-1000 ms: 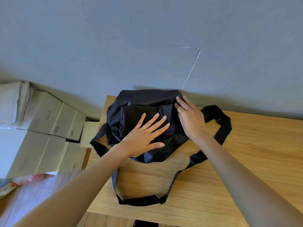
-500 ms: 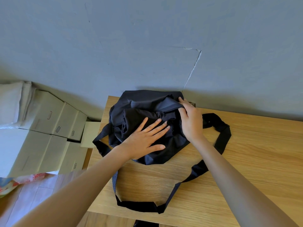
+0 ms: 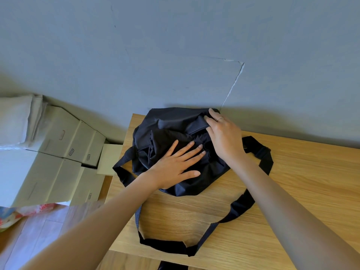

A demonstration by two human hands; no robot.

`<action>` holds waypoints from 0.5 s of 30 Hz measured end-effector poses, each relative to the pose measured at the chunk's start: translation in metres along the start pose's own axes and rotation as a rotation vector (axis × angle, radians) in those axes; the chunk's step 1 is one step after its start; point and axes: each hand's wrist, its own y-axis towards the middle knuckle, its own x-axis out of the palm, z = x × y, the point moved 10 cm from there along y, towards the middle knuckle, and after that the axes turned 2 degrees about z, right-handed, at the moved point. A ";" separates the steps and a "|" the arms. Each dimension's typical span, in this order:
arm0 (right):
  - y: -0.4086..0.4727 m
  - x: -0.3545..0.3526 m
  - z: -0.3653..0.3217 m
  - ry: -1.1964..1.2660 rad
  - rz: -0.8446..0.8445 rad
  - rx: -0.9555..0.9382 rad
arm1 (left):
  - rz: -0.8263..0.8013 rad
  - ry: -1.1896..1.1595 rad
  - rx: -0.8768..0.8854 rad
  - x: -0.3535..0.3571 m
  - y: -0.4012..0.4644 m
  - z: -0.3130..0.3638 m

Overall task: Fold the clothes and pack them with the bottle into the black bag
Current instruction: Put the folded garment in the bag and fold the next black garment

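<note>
The bag lies at the far left corner of the table, against the wall. Its contents are mostly hidden: only a fold of dark cloth shows in the opening, and no bottle can be made out. The left hand lies flat on the cloth, fingers straight and spread. The right hand has its fingers curled over the bag's upper flap; fingertips are partly concealed. The bag is soft, matte, creased fabric. A flat woven strap loops across the grained wood. Pale boxes stand to the left, cut off by the frame edge.
</note>
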 end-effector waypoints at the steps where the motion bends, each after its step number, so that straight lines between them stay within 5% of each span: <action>1: 0.000 0.001 0.002 0.052 -0.020 0.046 | -0.004 -0.004 -0.001 0.000 0.000 0.000; 8: -0.002 -0.001 0.015 0.321 0.024 0.242 | -0.033 -0.111 -0.007 0.001 0.000 -0.001; 15: -0.002 0.013 -0.030 -0.146 -0.012 -0.203 | 0.128 0.113 -0.094 -0.017 -0.022 -0.006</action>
